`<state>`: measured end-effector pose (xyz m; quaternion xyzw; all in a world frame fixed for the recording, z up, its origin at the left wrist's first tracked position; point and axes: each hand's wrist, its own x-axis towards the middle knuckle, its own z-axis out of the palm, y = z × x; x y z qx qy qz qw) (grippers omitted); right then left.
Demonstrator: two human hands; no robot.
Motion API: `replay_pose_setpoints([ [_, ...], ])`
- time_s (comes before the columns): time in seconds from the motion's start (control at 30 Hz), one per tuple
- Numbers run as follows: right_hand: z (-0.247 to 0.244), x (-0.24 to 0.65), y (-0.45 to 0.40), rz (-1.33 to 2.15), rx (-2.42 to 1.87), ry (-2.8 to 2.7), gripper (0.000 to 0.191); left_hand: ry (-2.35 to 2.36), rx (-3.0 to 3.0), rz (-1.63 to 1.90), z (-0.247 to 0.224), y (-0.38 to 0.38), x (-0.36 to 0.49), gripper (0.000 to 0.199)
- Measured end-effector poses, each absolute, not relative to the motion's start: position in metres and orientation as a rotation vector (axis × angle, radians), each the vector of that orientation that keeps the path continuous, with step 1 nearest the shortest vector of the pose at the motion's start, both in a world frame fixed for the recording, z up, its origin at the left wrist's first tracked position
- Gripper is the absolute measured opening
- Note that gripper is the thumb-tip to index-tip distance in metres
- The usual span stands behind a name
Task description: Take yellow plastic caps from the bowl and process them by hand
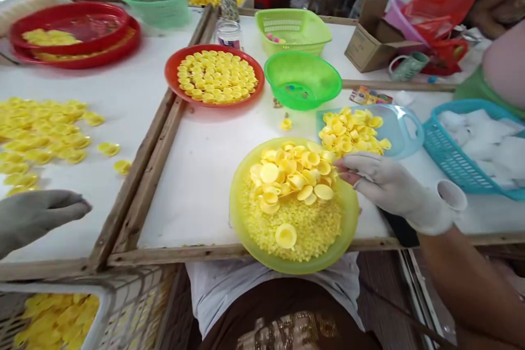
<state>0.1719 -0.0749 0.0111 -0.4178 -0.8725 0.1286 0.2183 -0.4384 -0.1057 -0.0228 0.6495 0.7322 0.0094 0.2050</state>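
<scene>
My left hand (43, 216), in a pale glove, hovers over the left table near scattered yellow plastic cup-shaped pieces (45, 131). Its fingers are pressed together, and whatever they hold, if anything, is hidden. My right hand (379, 180), gloved with bare fingertips, is closed at the right rim of a yellow bowl (241, 229). Its fingertips are beside the heaped yellow cups (295, 169); I cannot make out anything between them. Small yellow granules (303, 219) fill the bowl below the heap, with one cup (286, 236) lying on them.
Cups fill a red tray (172, 85) and a blue handled tray (396, 145). A green bowl (303, 95), a blue basket (445, 158) of white pieces and a cardboard box (369, 44) stand around. Wooden strips (151, 153) divide the tables. Other people sit opposite.
</scene>
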Motion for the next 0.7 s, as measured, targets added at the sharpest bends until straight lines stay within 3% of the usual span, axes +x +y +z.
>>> replay_pose_setpoints([
  [0.17, 0.008, 0.144, -0.09, 0.347, -1.1, -2.408, 0.015, 1.839, 2.053, 0.54, 0.002, -0.095, -0.272, 0.025],
  [0.3, -0.001, 0.119, -0.125, 0.356, -0.88, -2.627, 0.014, 1.576, 2.262, 0.753, 0.011, -0.109, -0.171, 0.029],
  [0.53, -0.03, 0.109, -0.165, 0.424, -1.141, -2.506, 0.017, 1.334, 2.42, 0.384, -0.029, -0.168, -0.127, 0.029],
  [0.7, -0.037, 0.095, -0.167, 0.318, -1.08, -2.549, 0.033, 1.372, 2.24, 0.714, -0.043, -0.177, -0.128, 0.02],
])
